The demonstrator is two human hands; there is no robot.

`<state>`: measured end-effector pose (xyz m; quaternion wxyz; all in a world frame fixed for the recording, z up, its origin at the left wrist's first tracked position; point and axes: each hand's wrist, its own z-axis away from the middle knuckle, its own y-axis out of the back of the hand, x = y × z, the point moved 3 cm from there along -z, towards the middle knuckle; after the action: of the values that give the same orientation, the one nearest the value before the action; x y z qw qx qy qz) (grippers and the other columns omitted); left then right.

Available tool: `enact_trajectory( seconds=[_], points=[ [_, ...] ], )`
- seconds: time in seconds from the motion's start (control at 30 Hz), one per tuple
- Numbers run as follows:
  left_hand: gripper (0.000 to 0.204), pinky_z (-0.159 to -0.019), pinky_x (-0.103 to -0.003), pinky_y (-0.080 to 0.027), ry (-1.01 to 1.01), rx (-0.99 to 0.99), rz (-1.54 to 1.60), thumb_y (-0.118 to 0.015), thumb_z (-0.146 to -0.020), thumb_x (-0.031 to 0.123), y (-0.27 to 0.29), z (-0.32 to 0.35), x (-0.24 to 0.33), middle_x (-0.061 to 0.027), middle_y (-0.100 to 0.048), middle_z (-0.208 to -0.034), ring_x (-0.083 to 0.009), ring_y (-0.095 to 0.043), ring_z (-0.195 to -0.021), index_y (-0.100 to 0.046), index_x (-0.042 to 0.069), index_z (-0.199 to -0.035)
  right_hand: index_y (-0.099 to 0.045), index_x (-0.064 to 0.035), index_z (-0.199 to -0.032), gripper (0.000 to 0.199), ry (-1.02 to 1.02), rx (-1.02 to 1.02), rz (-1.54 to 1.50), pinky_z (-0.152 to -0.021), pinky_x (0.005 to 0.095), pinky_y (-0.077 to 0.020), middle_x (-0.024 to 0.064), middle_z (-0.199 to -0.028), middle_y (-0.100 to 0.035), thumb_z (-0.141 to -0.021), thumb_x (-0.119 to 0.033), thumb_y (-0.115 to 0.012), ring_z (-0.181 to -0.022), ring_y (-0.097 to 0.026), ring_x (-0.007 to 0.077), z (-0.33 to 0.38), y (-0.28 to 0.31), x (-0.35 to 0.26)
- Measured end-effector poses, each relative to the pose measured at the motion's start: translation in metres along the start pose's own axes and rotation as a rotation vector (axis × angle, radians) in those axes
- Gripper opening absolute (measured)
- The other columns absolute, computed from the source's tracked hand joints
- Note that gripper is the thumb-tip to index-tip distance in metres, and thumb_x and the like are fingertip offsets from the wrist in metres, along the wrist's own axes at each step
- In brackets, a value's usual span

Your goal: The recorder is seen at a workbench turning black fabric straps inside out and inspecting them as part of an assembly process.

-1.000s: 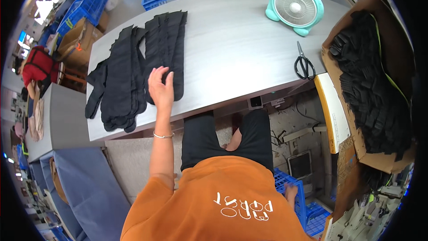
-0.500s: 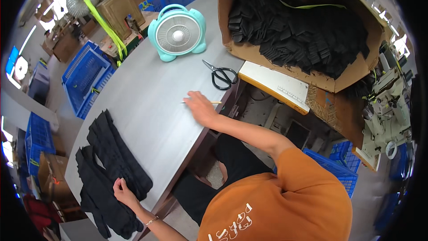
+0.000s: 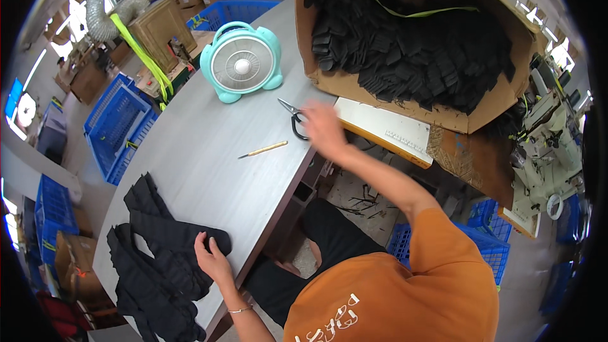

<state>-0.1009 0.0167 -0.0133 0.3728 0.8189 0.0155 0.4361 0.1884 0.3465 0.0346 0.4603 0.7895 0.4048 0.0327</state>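
Note:
My left hand (image 3: 214,259) is at the near edge of the grey table, its fingers closed on the rounded end of a black fabric strip (image 3: 183,233). More black strips (image 3: 149,278) lie layered beside it, with jagged far ends. My right hand (image 3: 323,128) is smeared by motion and hovers over the black handles of a pair of scissors (image 3: 296,125), covering part of them. Whether its fingers grip the scissors cannot be made out. Between my hands, a thin pointed tool with a wooden handle (image 3: 269,149) lies on the table.
A turquoise fan (image 3: 242,66) stands on the grey table (image 3: 190,152). At the right, a large cardboard box (image 3: 373,94) holds many black fabric pieces and a yellow-green strap. Next to it are a white board (image 3: 386,130) and a sewing machine (image 3: 544,145). Blue crates (image 3: 117,130) sit beyond the table.
My right hand has left the pointed tool on the table and moved right to the scissors. My left hand has moved right and up, and the strip's end has swung right with it.

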Motion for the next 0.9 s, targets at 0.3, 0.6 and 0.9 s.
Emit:
enact_trajectory(
  seconds=[0.3, 0.6, 0.9],
  points=[
    [0.024, -0.104, -0.040, -0.042, -0.161, -0.282, 0.149, -0.066, -0.084, 0.002, -0.033, 0.037, 0.059, -0.0161, -0.063, -0.124, -0.0332, -0.056, -0.122, -0.065, 0.002, -0.108, -0.064, -0.0015, -0.118, 0.037, -0.269, 0.506, 0.731, -0.105, 0.0460, -0.0356, 0.0161, -0.131, -0.057, -0.090, -0.027, -0.062, -0.122, -0.051, 0.0332, -0.077, 0.174, 0.211],
    [0.027, -0.104, -0.042, -0.042, -0.230, -0.197, 0.182, -0.067, -0.085, 0.005, -0.057, 0.022, 0.055, -0.0164, -0.062, -0.126, -0.0346, -0.055, -0.124, -0.064, 0.004, -0.112, -0.066, -0.0074, -0.117, 0.042, -0.292, 0.136, 0.773, -0.089, 0.0487, -0.0506, 0.0133, -0.128, -0.062, -0.100, -0.037, -0.042, -0.116, -0.060, 0.0322, -0.096, 0.190, 0.298],
    [0.024, -0.098, -0.043, -0.044, 0.012, 0.014, 0.311, -0.072, -0.083, 0.012, -0.039, 0.023, 0.061, -0.0135, -0.065, -0.115, -0.0336, -0.058, -0.117, -0.064, 0.004, -0.105, -0.065, -0.0067, -0.098, 0.012, -0.014, 0.624, 0.587, -0.097, 0.0391, -0.0479, 0.0055, -0.103, -0.069, -0.089, -0.012, -0.071, -0.094, -0.065, 0.0243, 0.069, 0.195, 0.069]
  ],
)
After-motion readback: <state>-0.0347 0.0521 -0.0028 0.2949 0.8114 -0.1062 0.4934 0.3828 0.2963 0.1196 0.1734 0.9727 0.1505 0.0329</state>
